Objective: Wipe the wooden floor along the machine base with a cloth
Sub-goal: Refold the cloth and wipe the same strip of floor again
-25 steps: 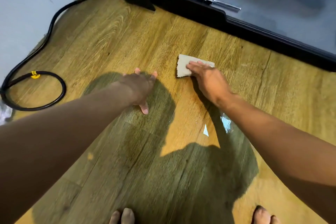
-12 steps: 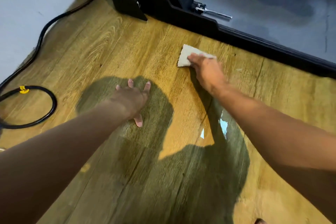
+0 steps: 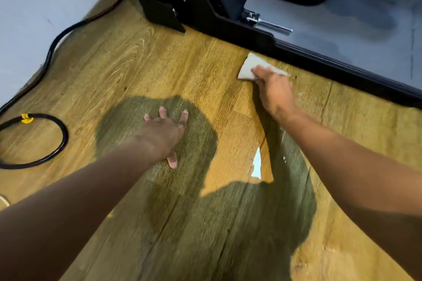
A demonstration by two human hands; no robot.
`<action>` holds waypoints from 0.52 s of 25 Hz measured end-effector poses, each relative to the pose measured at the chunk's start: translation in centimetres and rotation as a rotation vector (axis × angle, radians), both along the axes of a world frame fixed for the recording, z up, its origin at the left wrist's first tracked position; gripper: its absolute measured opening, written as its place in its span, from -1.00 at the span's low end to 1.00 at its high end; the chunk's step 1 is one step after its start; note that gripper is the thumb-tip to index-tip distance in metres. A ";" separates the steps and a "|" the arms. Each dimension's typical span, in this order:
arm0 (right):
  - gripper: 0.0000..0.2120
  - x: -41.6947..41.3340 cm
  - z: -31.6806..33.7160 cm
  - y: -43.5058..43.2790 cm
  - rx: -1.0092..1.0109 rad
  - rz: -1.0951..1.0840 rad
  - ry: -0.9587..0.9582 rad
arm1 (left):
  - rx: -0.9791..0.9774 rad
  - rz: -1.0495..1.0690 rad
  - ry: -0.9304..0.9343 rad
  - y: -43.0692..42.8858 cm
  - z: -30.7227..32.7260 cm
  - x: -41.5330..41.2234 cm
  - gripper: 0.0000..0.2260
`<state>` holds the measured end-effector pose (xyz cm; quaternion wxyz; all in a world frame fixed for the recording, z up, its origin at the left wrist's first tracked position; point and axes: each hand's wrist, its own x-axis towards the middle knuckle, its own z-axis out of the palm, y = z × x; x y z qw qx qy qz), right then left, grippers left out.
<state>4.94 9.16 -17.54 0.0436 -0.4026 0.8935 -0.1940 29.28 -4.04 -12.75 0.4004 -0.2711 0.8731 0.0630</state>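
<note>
**Cloth pressed flat beside the black base edge**

The cloth [image 3: 247, 66] is a small, pale grey-white folded pad with a soft, matte look. It lies on the wooden floor [image 3: 137, 64] in the upper right of the frame, just beside the black rim of the machine base [image 3: 324, 65]. The part that shows is wedge-shaped. One corner points up-left toward the rim, and the long axis slants from upper left to lower right, roughly parallel to that rim. Blur hides whether cloth and rim touch.

The right hand [image 3: 275, 91] lies on the cloth's lower right half. Its fingers are stretched forward and press down on the cloth rather than wrapping round it. The left hand [image 3: 163, 131] sits at centre frame, palm down on the boards, with fingers spread and straight and the thumb pointing toward the bottom of the frame.

The floor is glossy honey-coloured plank with bold dark grain and a bright glint near centre right. The base is hard matte black with angular brackets, and it borders a flat grey deck [image 3: 354, 29]. A shiny metal pin [image 3: 269, 23] lies at the deck's near corner. At the left a smooth black cable [image 3: 51, 52] runs along a grey wall [image 3: 34, 7] and coils into a loop bound by a yellow tie [image 3: 27, 118].
</note>
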 end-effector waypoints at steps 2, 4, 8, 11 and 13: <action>-0.63 2.8 -0.1 2.3 0.033 0.220 0.060 | 0.003 0.003 0.017 -0.1 -0.1 0.0 0.23; -0.62 0.8 0.6 3.0 0.089 0.313 0.071 | 0.011 0.010 0.022 -0.1 -0.1 -0.1 0.23; -0.66 -1.3 2.0 2.5 0.061 0.020 0.006 | 0.011 -0.005 0.009 0.1 0.3 -0.2 0.22; -0.50 7.3 1.1 6.0 0.092 0.192 -0.012 | 0.006 -0.013 0.017 0.3 0.5 0.0 0.21; -0.34 10.8 0.5 9.0 0.098 0.395 0.013 | 0.012 -0.001 0.015 0.5 0.7 -0.1 0.21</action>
